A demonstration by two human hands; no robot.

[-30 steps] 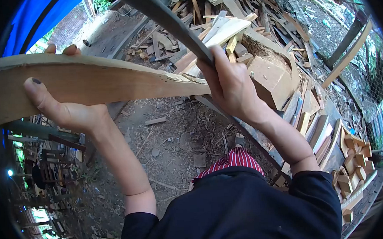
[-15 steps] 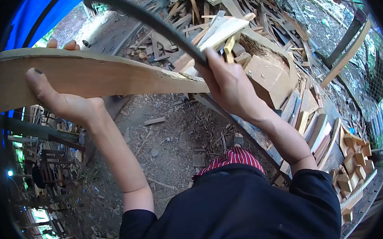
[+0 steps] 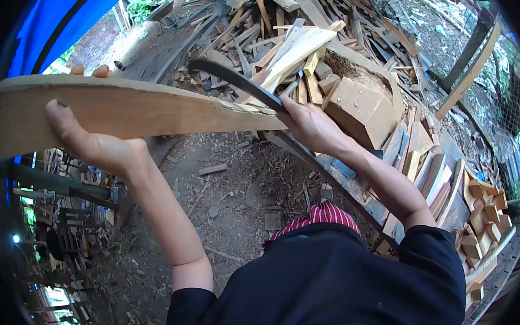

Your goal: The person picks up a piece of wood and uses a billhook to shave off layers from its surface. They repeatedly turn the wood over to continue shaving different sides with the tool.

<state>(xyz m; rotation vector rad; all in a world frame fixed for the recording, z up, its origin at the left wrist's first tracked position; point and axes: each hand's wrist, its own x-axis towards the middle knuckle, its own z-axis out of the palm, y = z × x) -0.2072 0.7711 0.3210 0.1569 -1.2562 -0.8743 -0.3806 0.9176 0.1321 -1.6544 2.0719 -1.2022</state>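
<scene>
My left hand point(image 3: 101, 145) is closed around a long, tapering wooden board point(image 3: 144, 113), thumb on its near face and fingertips over the top edge. The board is held on edge, its wide end at the far left and its narrow end close to my right hand. Split, chipped wood shows along the upper edge near that narrow end. My right hand point(image 3: 314, 128) grips a dark, slightly curved machete point(image 3: 231, 78); its handle is mostly hidden in my fingers. The blade points up and left, above the board's narrow part.
A large notched wood block point(image 3: 367, 108) stands beyond my right forearm, beside a heap of offcuts point(image 3: 264, 31). Wood pieces point(image 3: 484, 223) lie on the bench at the right. Chips cover the ground point(image 3: 214, 195). A blue tarp point(image 3: 43, 33) hangs at upper left.
The machete blade has swung down toward the board, its tip now lower and in view. My right hand has dropped slightly. My left hand still holds the board, which sits a little lower in view.
</scene>
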